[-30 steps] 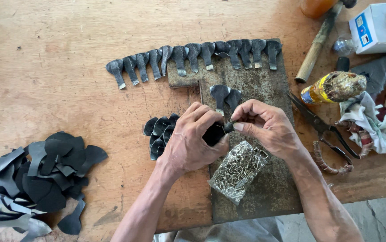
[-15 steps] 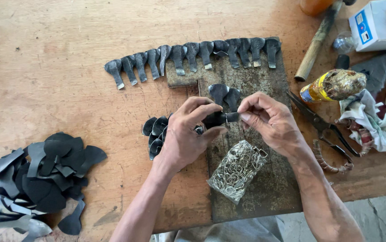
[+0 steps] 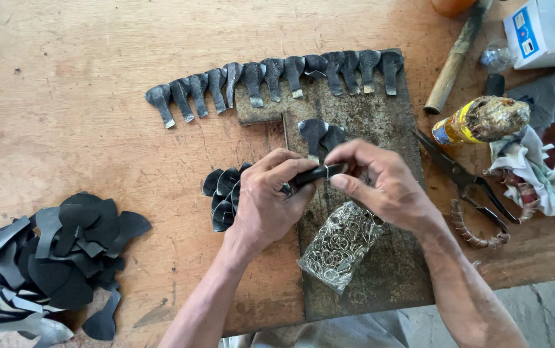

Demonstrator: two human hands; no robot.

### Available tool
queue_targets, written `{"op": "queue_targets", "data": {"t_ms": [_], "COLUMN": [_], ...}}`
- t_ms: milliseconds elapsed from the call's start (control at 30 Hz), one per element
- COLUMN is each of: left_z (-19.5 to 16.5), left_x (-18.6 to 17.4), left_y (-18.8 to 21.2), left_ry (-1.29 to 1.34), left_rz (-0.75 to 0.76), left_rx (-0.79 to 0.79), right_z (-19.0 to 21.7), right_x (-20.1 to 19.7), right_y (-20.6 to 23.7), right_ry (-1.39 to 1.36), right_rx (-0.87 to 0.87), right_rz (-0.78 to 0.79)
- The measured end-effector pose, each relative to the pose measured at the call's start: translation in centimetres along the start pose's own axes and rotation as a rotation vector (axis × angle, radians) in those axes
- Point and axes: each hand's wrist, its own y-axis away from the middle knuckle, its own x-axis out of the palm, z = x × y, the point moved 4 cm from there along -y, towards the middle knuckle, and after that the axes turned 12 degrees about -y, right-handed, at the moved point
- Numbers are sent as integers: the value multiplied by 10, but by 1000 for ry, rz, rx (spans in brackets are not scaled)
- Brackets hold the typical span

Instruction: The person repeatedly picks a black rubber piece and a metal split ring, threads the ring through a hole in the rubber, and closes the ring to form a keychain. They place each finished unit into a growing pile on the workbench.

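My left hand (image 3: 268, 200) and my right hand (image 3: 380, 187) meet over a dark metal plate (image 3: 380, 109). Between their fingertips they pinch one folded dark leather piece (image 3: 319, 173) with a small metal ring at its middle. Just beyond the hands two finished pieces (image 3: 321, 134) lie on the plate. A clear bag of metal rings (image 3: 342, 245) lies below my right hand. A small stack of cut dark pieces (image 3: 221, 190) sits by my left hand.
A row of several finished leather pieces (image 3: 271, 77) runs along the plate's far edge. A big heap of dark cut-outs (image 3: 52, 258) lies at the left. Pliers (image 3: 467, 187), a glue bottle (image 3: 480, 119), a hammer handle (image 3: 455, 55), a rag (image 3: 548, 171) and a white box (image 3: 545, 29) crowd the right.
Both hands have shifted a little away from me with the piece. The piece now shows as a folded strip with a ring between the fingertips.
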Motion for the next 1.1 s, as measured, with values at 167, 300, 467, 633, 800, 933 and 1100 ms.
{"op": "queue_targets", "data": {"t_ms": [167,300,467,633,800,933,1100], "left_z": [0,-3,-9,-16,-10,-13,-16], "left_x": [4,-2,-10,-6,-4,-5,-9], "left_y": [2,2,-3,-3,-1,1,-1], "left_ry": [2,21,71,-82,21,18,-23], "left_rz": [29,50,93,38,114,113,92], "left_rx": [50,124,164,247,143,147,180], "right_z": [-22,-29,-18,-5,-11,-13,-13], "right_x": [-4,-6,-6,4,0,-2,-2], "right_y": [1,1,1,0,0,2,2], "right_ry": [0,-346,32,139,5,-27,-46], "right_rx": [174,213,115,-28,80,81,72], "right_rz": [-27,69,-35,34,33,54,53]}}
